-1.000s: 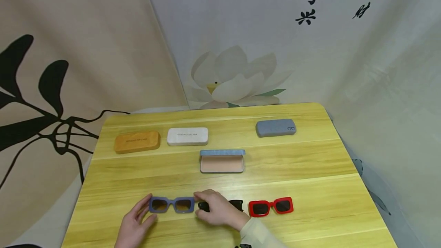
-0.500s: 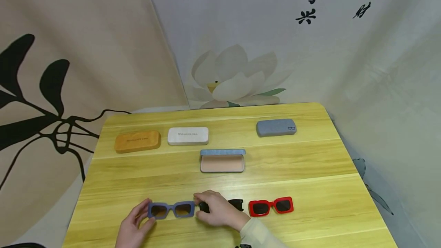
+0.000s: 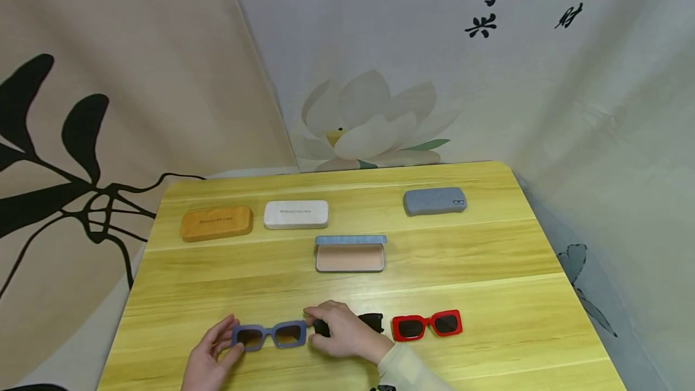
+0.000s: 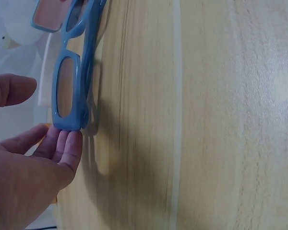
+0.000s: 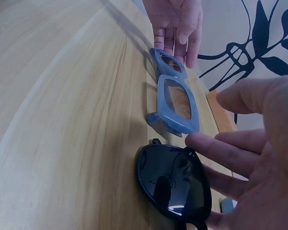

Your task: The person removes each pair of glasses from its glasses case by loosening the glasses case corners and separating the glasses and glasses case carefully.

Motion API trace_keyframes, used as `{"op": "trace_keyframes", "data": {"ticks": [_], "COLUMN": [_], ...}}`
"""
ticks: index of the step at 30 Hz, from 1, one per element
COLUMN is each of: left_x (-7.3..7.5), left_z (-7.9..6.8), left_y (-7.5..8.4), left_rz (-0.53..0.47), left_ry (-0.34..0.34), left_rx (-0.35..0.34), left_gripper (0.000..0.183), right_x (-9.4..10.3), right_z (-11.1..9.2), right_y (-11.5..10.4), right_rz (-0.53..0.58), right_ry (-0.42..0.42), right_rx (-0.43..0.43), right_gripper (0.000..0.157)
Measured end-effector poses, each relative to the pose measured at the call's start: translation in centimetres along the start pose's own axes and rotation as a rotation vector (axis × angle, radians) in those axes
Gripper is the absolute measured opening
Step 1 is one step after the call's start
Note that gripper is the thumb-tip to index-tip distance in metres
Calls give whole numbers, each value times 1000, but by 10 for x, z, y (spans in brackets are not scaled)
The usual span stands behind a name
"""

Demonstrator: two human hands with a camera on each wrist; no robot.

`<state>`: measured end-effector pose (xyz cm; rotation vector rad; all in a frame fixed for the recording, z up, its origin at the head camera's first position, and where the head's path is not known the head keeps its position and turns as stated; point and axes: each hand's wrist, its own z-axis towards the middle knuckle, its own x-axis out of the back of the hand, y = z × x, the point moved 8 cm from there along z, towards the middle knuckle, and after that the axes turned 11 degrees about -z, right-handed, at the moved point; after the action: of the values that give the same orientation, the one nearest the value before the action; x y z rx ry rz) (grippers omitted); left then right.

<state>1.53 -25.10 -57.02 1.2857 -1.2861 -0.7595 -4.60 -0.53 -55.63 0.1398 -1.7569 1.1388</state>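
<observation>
Light blue sunglasses [image 3: 289, 335] with brown lenses stand near the front of the table, between my two hands. My left hand [image 3: 209, 358] has its fingertips against their left end; in the left wrist view its thumb [image 4: 19, 89] stands apart from the frame. At the other end, the index fingertip of my right hand [image 3: 344, 330] meets the frame's corner, its thumb spread away in the right wrist view. Black sunglasses [image 5: 175, 179] lie beneath my right hand, partly hidden by it in the head view. Red sunglasses [image 3: 411, 329] with dark lenses lie farther right.
An opened blue glasses case [image 3: 350, 258] with a pinkish lining sits mid-table. Behind it are closed cases: orange [image 3: 216, 224], white [image 3: 295, 215] and grey-blue [image 3: 435, 201]. Printed cloth hangs behind the wooden table [image 3: 461, 270].
The blue sunglasses have shifted toward the front edge and slightly left, with the fingers of both hands at their ends. My hands have barely moved; the other sunglasses and cases stay put.
</observation>
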Motion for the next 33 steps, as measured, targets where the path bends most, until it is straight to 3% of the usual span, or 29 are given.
{"op": "trace_keyframes", "data": {"ticks": [10, 24, 33], "left_x": [1, 2, 0], "left_z": [3, 5, 18], "left_y": [0, 4, 21], "left_rz": [46, 74, 192], "left_ry": [29, 41, -15], "left_rx": [-30, -108, -46], "left_gripper": [57, 51, 52], "right_x": [-1, 1, 13], "right_z": [0, -2, -4], "right_y": [1, 1, 5], "right_rz": [-17, -25, 43], "right_ry": [8, 15, 35], "right_rx": [13, 6, -38], "right_gripper": [40, 42, 43]}}
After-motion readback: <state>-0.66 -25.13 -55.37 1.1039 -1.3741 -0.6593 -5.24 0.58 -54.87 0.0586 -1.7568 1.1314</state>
